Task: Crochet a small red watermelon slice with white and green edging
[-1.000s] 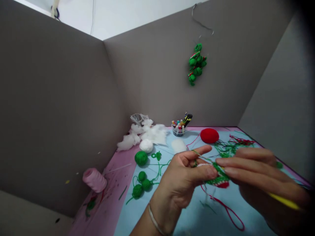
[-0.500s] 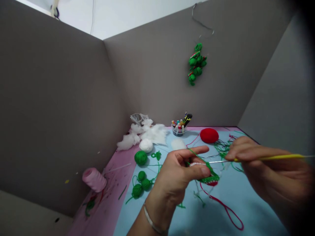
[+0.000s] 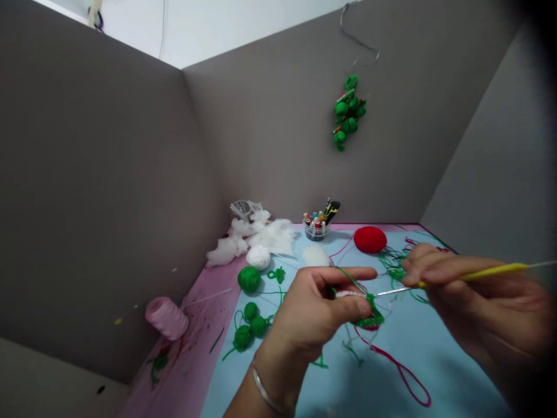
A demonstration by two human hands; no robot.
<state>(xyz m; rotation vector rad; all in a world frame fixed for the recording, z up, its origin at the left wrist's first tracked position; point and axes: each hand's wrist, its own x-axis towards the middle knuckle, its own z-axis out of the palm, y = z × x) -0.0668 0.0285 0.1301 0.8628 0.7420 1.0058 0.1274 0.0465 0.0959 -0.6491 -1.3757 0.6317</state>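
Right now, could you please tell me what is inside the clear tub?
The clear tub holds small thread spools and a black-handled tool; whatever lies beneath them is hidden.

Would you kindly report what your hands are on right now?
Left hand: grip on green-and-red crochet piece. Right hand: yellow crochet hook, tip at the piece. Loose green yarn beside it.

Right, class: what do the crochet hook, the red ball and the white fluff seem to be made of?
The crochet hook looks like metal at its shaft, which glints, with a yellow, probably plastic, grip. The red ball has a matte, fuzzy surface, perhaps felt or tight yarn. The white fluff looks like synthetic stuffing, in loose, wispy tufts.
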